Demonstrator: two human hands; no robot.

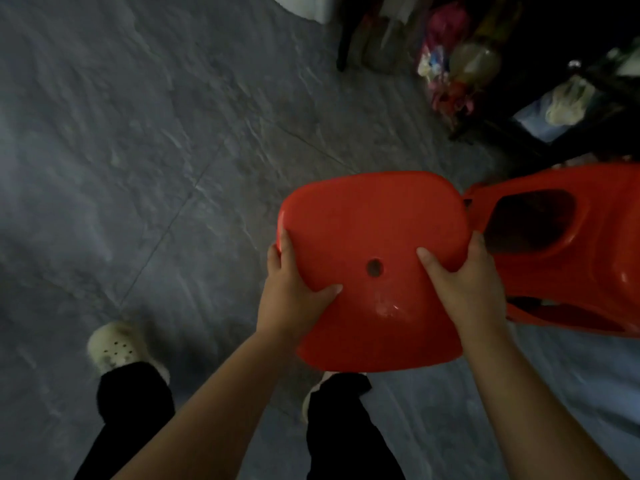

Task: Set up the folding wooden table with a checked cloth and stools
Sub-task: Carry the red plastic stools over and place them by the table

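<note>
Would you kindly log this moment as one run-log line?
both hands grip red stool | left hand | right hand | second red stool beside | over grey floor

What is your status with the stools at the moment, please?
Left hand and right hand both gripping red stool by the seat. Second red stool close on the right. Grey floor ahead open; clutter further back.

red stool point(374, 244), a second red stool point(568, 247) beside it, grey marbled floor point(138, 150), black trousers point(131, 410), white shoe point(116, 344).
</note>
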